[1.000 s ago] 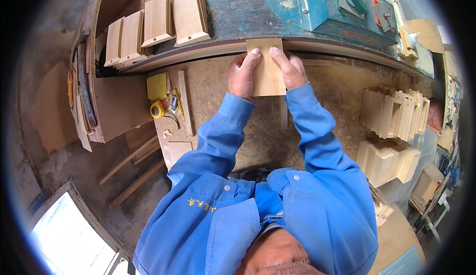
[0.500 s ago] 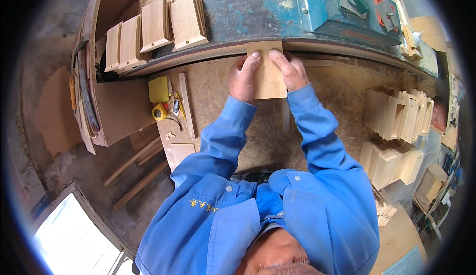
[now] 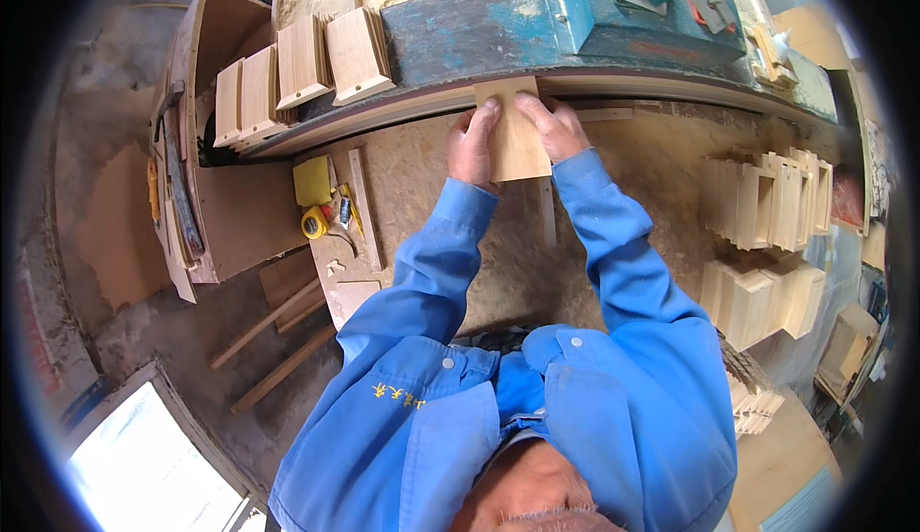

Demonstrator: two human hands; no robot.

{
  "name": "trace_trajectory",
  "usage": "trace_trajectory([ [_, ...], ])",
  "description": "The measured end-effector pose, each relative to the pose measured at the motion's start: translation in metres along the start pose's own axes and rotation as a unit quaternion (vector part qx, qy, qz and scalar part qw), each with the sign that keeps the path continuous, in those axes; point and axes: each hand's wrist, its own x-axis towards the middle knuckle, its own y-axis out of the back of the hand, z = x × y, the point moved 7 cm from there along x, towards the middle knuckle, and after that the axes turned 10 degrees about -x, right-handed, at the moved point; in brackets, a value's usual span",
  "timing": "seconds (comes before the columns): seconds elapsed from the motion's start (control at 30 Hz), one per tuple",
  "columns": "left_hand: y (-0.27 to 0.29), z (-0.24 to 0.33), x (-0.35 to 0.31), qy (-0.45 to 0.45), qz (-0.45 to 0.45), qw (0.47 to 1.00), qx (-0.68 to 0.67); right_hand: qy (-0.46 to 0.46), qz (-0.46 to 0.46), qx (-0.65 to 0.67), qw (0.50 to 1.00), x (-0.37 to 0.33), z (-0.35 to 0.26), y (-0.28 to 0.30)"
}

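A flat, pale wooden board (image 3: 517, 144) is gripped between my two hands, its far end at the front edge of a long blue-grey machine (image 3: 441, 38). My left hand (image 3: 471, 144) is closed on the board's left side, its thumb on the top face. From the right side my right hand (image 3: 558, 127) grips the same board, thumb also on top. The fingers beneath the board are hidden. Whether its far end touches the brown strip (image 3: 623, 86) along the machine's front, I cannot tell.
Stacks of wooden pieces (image 3: 305, 57) stand left on the machine; a teal switch box (image 3: 652, 14) sits right. A tape measure (image 3: 314, 222) and yellow pad (image 3: 311, 181) lie on the workboard. More stacked wooden parts (image 3: 767, 196) are at right. A hammer (image 3: 172, 101) hangs at left.
The whole view has shifted slightly, as my head moved. Both hands keep the same grip on the board, which now looks slightly more tilted in the picture.
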Motion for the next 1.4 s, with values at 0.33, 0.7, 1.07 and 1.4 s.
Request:
trace_trajectory([
  [0.33,0.001,0.059,-0.081,-0.055,-0.209,0.971,0.103,0.184,-0.148,0.043,0.971,-0.085,-0.030,-0.009],
  [0.7,0.013,0.070,-0.090,-0.067,-0.259,0.954,0.135,0.185,-0.146,0.018,0.972,-0.102,-0.024,-0.016],
  [1.07,0.028,0.028,-0.005,0.014,-0.014,0.999,0.038,0.002,-0.038,-0.012,0.999,-0.009,0.007,-0.028],
  [1.4,0.027,0.025,0.008,-0.021,0.008,0.999,0.037,0.007,-0.036,0.005,0.999,-0.001,-0.004,-0.030],
])
